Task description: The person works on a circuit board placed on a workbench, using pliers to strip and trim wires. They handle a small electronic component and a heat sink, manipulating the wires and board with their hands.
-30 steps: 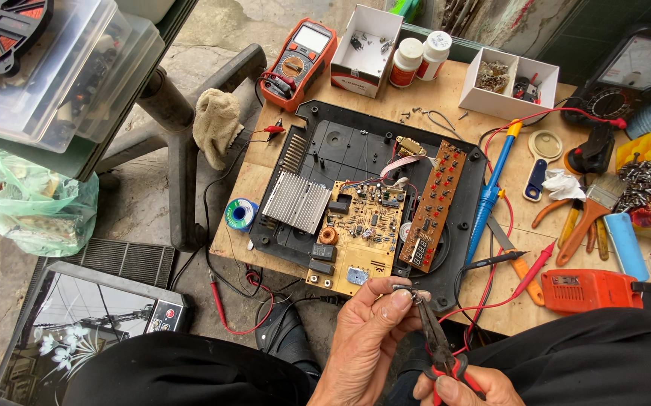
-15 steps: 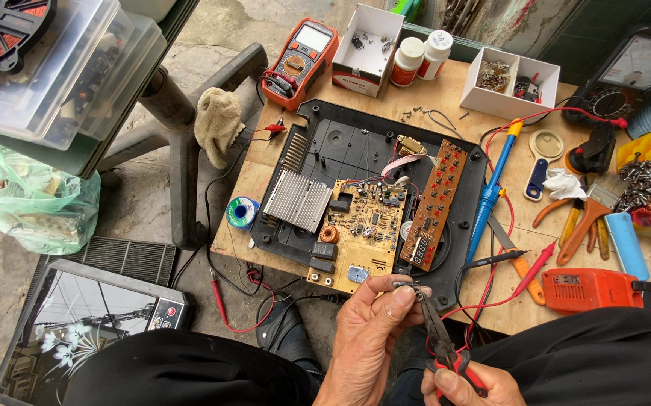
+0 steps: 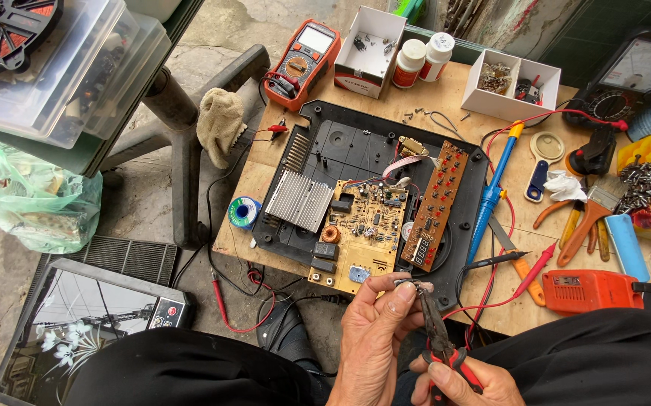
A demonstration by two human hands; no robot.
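You grip a small metal part with pliers, the appliance lying opened.
Your left hand (image 3: 374, 338) pinches the tiny silvery metal part (image 3: 403, 284); your right hand (image 3: 457, 380) squeezes the red-handled needle-nose pliers (image 3: 437, 331) on it, at 6 o'clock of the yellow circuit board (image 3: 363, 237), which sits exposed in the black plastic casing (image 3: 340, 146).

Soft even daylight, sharp focus

I see an orange multimeter (image 3: 305, 60) at the far edge of the table, its grey screen blank. Beside it stands an open white box (image 3: 371, 51) with a dark label strip, then two white bottles (image 3: 422, 60) with red labels. An analogue meter (image 3: 636, 71) shows its pale dial far right
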